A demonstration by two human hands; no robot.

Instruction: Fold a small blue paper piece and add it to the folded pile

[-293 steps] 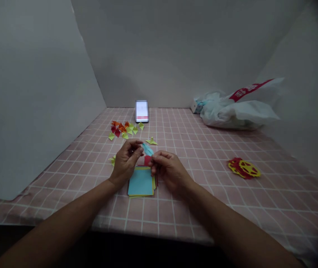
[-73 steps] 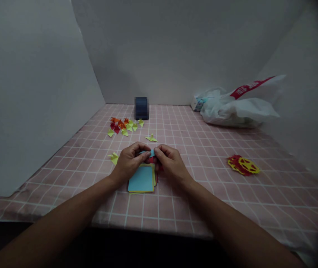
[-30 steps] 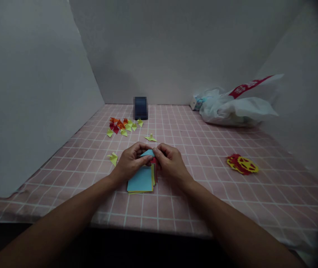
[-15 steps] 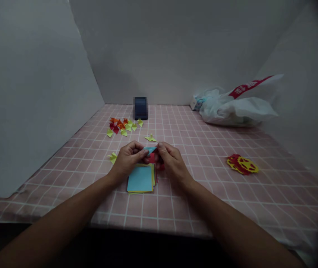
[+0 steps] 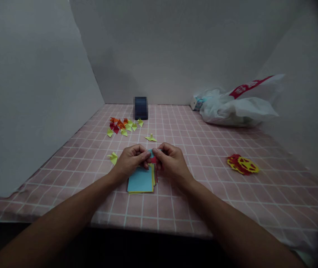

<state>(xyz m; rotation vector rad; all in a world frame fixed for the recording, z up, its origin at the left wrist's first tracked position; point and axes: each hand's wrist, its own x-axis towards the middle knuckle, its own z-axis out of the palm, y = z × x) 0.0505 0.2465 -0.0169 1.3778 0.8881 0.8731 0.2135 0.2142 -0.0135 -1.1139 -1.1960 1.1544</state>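
The light is dim; faint shadow greys the wall (image 5: 170, 56) beyond the left hand (image 5: 129, 162); far right of it, blackness, perhaps vignetting.

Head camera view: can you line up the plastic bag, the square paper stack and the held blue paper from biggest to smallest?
1. Plastic bag
2. Square paper stack
3. Blue folded paper, by what shows; fingers hide some

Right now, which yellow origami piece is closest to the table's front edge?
The yellow origami piece just left of the left hand; all the other yellow pieces sit farther back.
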